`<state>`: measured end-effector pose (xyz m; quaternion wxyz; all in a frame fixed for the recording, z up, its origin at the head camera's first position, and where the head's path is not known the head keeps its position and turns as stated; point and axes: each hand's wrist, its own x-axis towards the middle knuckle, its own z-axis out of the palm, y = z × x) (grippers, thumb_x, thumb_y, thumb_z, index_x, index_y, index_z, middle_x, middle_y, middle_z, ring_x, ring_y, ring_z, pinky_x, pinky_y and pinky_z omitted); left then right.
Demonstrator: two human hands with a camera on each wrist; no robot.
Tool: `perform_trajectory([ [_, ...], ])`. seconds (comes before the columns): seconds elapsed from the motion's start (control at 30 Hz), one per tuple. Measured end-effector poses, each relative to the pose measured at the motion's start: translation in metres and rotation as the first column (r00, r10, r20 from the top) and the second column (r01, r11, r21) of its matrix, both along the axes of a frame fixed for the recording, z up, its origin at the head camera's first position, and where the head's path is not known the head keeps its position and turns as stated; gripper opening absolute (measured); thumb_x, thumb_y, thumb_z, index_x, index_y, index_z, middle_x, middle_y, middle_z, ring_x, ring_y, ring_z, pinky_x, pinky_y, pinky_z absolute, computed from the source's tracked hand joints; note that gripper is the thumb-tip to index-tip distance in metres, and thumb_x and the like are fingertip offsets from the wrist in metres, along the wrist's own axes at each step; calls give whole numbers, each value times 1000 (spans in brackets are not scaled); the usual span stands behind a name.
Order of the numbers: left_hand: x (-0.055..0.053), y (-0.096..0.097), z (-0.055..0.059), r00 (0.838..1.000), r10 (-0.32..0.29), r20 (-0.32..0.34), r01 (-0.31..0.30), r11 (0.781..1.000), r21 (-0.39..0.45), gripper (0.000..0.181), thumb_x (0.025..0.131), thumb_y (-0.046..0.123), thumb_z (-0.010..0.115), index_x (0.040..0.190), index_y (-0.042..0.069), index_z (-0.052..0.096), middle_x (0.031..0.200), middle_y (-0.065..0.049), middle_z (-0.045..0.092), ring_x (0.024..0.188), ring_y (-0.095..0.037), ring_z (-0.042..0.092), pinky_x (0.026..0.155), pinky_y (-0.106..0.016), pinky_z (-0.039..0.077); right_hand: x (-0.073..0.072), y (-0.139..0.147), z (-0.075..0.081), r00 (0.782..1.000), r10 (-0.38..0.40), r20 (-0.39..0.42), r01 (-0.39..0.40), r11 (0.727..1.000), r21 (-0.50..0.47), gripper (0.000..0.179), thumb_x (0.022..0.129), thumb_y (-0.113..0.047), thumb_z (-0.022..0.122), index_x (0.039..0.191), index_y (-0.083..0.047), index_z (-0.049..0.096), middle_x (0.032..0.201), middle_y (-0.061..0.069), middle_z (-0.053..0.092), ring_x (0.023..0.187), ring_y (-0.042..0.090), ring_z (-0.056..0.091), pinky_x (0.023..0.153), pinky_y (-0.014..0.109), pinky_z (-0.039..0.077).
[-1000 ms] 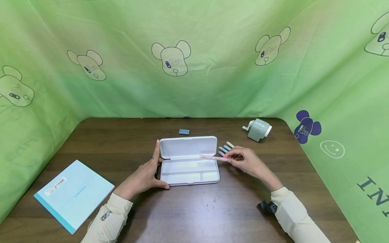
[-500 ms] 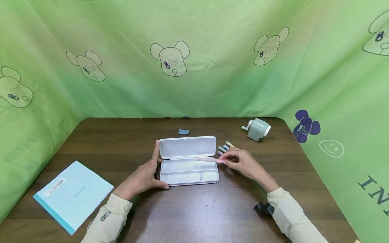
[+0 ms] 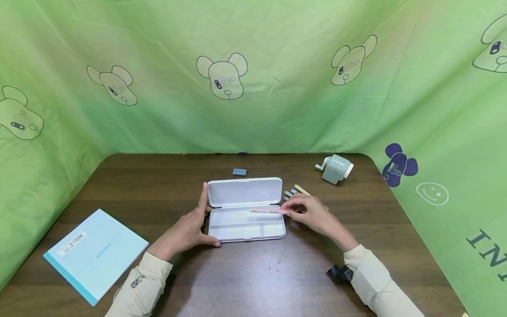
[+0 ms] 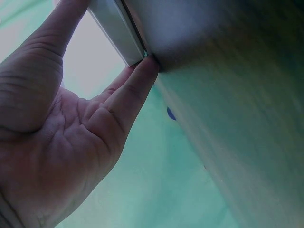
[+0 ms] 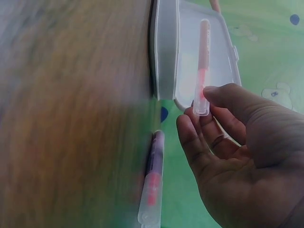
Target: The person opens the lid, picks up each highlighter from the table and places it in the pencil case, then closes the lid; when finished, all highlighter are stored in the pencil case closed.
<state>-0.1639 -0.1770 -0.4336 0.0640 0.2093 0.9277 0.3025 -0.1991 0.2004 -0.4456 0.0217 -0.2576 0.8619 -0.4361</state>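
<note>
A white pencil case (image 3: 245, 217) lies open on the table, its lid (image 3: 245, 192) tipped back. My left hand (image 3: 189, 231) holds the case at its left end, thumb at the front corner and fingers along the side and lid. In the left wrist view those fingertips touch the case's edge. With thumb and fingers, my right hand (image 3: 310, 213) pinches a slim pink marker (image 5: 204, 61) by its clear end. The marker stretches leftward over the case's long back compartment. Several pastel markers (image 3: 302, 189) lie just behind my right hand, partly hidden by it.
A blue eraser (image 3: 239, 172) lies behind the case. The grey-green crank pencil sharpener (image 3: 336, 169) stands at the back right, and a light blue notebook (image 3: 97, 255) lies at the left. Green printed cloth (image 3: 277, 123) surrounds the table (image 3: 237, 286).
My right hand has moved left with the pink marker, bringing it farther over the case's back compartment. The left hand and the case have stayed in place.
</note>
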Motion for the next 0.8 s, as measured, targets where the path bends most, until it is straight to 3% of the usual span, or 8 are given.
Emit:
perform_trajectory([
  [0.3,-1,-1,-1,1000,-11,-25,11,1000,13,166,73,27,105,167,13,-32,131,-22,68,117,-39,67,102,-61,50,-3,-12,1,1000,11,-5,-11,999,-35,10,98,0,78,104,-6,83,104,5,76,89,8,62,76,24,53],
  [0.33,-3,-3,-7,999,-24,-47,24,1000,17,165,74,30,104,167,16,-32,130,-22,68,116,-38,68,100,-59,52,-4,-14,1,1000,13,-14,-14,999,-36,10,97,1,77,104,-6,83,103,6,76,88,8,61,76,25,53],
  [0.43,-3,-2,-7,998,-35,-55,37,999,29,165,74,31,104,167,17,-33,129,-21,69,115,-37,68,100,-59,52,-6,-20,2,999,19,-30,-20,999,-33,12,97,3,76,103,-5,82,102,7,74,88,10,60,76,26,53],
  [0.53,-2,-2,-7,999,-32,-28,33,999,32,164,75,30,104,167,16,-32,131,-22,68,119,-37,67,102,-59,51,-6,-26,3,999,31,-34,-32,999,-36,12,97,2,76,104,-5,82,102,7,75,90,11,60,78,27,54],
  [0.57,0,0,-1,1000,-19,-2,19,999,28,165,74,27,104,166,13,-32,133,-23,67,121,-39,66,104,-61,49,-6,-28,4,999,35,-26,-36,999,-39,12,97,2,76,104,-5,82,102,6,75,90,11,61,79,27,54],
  [0.8,1,0,2,1000,2,10,-2,1000,-6,166,73,26,105,166,10,-31,135,-22,66,123,-37,65,105,-59,49,-8,-40,3,998,54,-22,-55,997,-49,12,98,3,75,105,-3,82,102,7,74,88,8,62,78,26,56],
])
